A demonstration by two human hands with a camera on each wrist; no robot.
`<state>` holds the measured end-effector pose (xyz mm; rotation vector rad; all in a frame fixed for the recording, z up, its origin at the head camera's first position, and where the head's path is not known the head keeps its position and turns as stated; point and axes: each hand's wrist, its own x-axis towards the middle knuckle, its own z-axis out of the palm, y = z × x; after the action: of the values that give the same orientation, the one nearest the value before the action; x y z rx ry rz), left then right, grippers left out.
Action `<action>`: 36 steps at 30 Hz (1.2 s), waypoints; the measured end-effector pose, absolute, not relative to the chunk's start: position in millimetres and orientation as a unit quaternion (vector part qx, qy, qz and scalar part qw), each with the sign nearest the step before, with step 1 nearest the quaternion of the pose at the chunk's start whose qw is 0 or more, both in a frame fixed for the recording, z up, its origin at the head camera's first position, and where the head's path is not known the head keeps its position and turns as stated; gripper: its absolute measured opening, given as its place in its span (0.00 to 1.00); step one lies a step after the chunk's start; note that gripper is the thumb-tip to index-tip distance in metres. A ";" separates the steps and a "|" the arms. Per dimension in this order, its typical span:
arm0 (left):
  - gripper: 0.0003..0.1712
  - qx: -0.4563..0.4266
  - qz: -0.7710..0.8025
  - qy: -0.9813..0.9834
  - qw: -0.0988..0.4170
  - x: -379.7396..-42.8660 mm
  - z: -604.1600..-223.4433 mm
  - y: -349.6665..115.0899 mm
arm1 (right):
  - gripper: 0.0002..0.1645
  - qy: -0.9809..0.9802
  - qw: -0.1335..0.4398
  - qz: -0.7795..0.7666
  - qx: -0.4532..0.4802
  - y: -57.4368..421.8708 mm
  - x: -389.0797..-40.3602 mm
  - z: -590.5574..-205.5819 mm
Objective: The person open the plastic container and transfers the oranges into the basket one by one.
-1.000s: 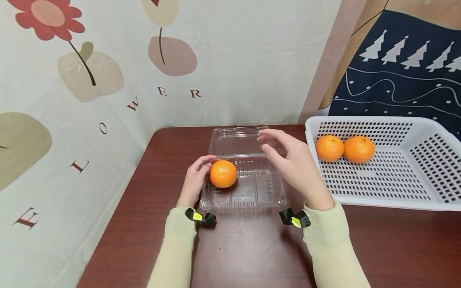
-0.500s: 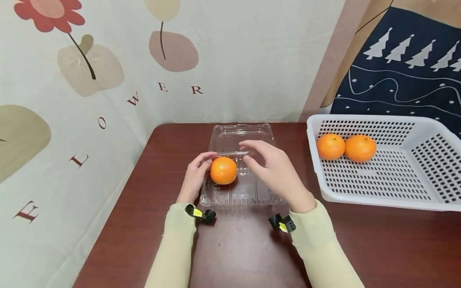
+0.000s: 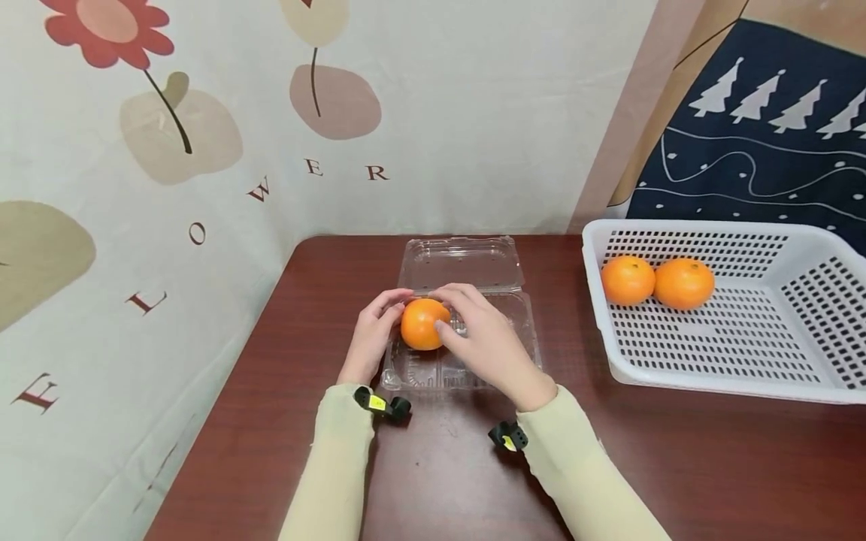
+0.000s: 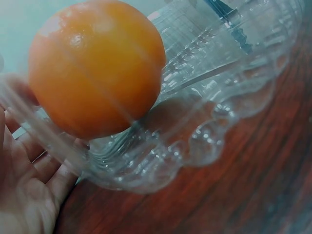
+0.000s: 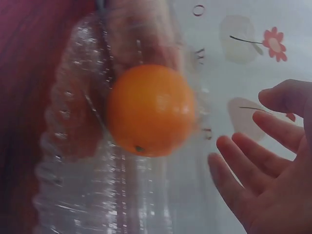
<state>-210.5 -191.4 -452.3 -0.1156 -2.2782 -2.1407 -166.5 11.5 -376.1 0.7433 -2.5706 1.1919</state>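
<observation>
An orange (image 3: pixel 422 324) sits in the left part of a clear plastic clamshell box (image 3: pixel 467 376), whose lid (image 3: pixel 463 263) lies folded back toward the wall. Along the box's left side my left hand (image 3: pixel 370 334) rests with relaxed fingers. In the left wrist view those fingers (image 4: pixel 44 163) lie outside the clear wall, beside the orange. My right hand (image 3: pixel 489 342) reaches over the box from the right, its thumb overlapping the orange in the head view. The right wrist view shows spread, slightly bent fingers (image 5: pixel 253 165) with a gap between them and the orange.
To the right stands a white perforated plastic basket (image 3: pixel 704 382) with two more oranges (image 3: pixel 685 284) at its left end. The dark red wooden table (image 3: pixel 433 481) meets a wall hanging (image 3: pixel 487 150) printed with flowers and letters. A dark tree-patterned cloth (image 3: pixel 764 165) hangs behind the basket.
My right hand has moved left over the box, from its right side to the orange. The left hand stays by the box's left side, and the orange keeps its place in the box.
</observation>
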 end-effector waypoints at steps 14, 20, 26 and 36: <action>0.15 -0.043 -0.682 -0.730 0.003 -209.9 -444.2 -188.5 | 0.22 -0.887 0.104 0.384 0.235 5.7 -174.6 -394.0; 0.16 -0.047 -0.677 -0.734 0.002 -202.6 -431.5 -184.3 | 0.23 -0.891 0.098 0.385 0.220 5.6 -177.8 -399.8; 0.16 -0.046 -0.682 -0.730 0.001 -202.3 -432.6 -184.4 | 0.23 -0.891 0.091 0.386 0.219 4.2 -179.2 -406.4; 0.16 -0.045 -0.685 -0.728 0.002 -202.4 -434.1 -185.3 | 0.29 -0.903 0.034 0.368 0.218 4.2 -180.0 -410.0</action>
<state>-202.4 -185.3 -434.1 -0.1421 -2.2831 -2.1479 -180.0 4.2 -410.0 0.6716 -2.7777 1.1300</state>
